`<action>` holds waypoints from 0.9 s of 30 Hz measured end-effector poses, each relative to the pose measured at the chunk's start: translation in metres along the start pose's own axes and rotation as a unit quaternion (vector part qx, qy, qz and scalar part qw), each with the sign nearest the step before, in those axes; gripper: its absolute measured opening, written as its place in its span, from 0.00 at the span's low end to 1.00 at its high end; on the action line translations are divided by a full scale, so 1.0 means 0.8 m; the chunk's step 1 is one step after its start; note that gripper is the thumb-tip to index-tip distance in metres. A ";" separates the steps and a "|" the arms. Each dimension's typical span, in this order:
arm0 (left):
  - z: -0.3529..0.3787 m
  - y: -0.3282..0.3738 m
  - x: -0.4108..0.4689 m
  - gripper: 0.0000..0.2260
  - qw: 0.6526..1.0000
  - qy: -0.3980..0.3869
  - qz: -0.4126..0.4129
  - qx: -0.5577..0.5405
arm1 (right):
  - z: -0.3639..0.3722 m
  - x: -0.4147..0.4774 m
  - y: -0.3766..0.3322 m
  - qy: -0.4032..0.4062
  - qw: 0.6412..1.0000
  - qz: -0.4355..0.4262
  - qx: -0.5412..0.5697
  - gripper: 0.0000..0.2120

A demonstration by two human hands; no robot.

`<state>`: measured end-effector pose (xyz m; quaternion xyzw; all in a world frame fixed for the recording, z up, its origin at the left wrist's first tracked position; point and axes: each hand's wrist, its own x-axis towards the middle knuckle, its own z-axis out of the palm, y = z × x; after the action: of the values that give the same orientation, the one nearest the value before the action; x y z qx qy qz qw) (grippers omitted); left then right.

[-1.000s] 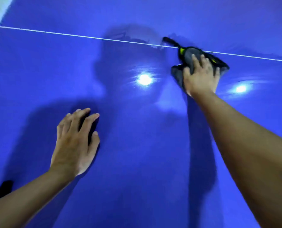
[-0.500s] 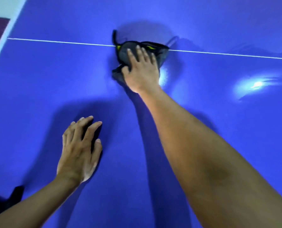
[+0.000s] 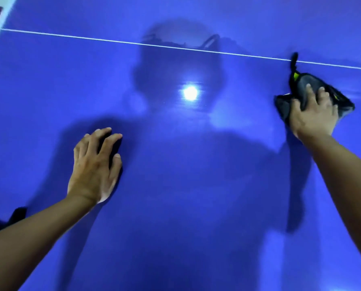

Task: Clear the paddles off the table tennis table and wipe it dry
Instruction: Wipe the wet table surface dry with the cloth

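Right hand (image 3: 314,114) lies flat, fingers stretched out, pressing the dark cloth (image 3: 302,84) onto the blue table (image 3: 186,206) just below the white line (image 3: 91,38) at far right, while left hand (image 3: 93,169) rests palm down, fingers relaxed, holding nothing.

Left hand (image 3: 93,164), right hand (image 3: 314,116) bare; forearms (image 3: 38,238) uncovered to frame edge. Black fabric patch (image 3: 13,217) beside left forearm, unclear whether worn.
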<state>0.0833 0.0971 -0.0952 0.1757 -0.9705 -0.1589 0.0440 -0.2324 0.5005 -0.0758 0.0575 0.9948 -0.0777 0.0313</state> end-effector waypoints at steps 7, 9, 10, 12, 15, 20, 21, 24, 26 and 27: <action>0.001 -0.003 0.001 0.20 1.000 0.004 0.000 0.006 | 0.055 -0.097 -0.187 0.029 0.984 -0.176 0.005 0.32; 0.000 -0.004 -0.001 0.20 1.000 0.006 0.006 0.005 | 0.077 -0.163 -0.272 0.046 0.960 -0.274 0.026 0.32; -0.001 -0.005 -0.001 0.20 1.000 0.007 0.011 0.006 | 0.083 -0.197 -0.310 0.025 0.950 -0.309 0.021 0.32; -0.002 -0.005 0.001 0.20 1.000 0.015 0.019 0.011 | 0.089 -0.242 -0.362 -0.033 0.934 -0.356 0.014 0.32; -0.001 -0.003 0.001 0.20 0.999 0.021 0.034 0.011 | 0.089 -0.241 -0.359 -0.055 0.927 -0.370 0.012 0.30; 0.002 -0.001 0.000 0.20 0.999 0.030 0.031 0.011 | 0.066 -0.182 -0.190 0.030 0.961 -0.272 0.047 0.31; 0.001 -0.002 0.001 0.20 0.999 0.028 0.030 0.014 | 0.058 -0.168 -0.144 0.042 0.970 -0.235 0.039 0.31; 0.001 -0.004 0.002 0.20 0.999 0.026 0.032 0.023 | 0.030 -0.145 -0.021 0.031 0.994 -0.100 0.010 0.32; 0.004 -0.004 -0.002 0.20 0.996 0.049 0.053 0.046 | 0.017 -0.145 0.015 0.023 0.999 -0.037 0.016 0.31; 0.003 -0.006 -0.006 0.19 0.994 0.067 0.069 0.056 | 0.019 -0.146 0.016 0.023 0.999 -0.019 0.014 0.30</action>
<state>0.0887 0.0955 -0.0994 0.1208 -0.9826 -0.0885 0.1103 -0.1142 0.4982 -0.0841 0.0404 0.9950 -0.0906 0.0059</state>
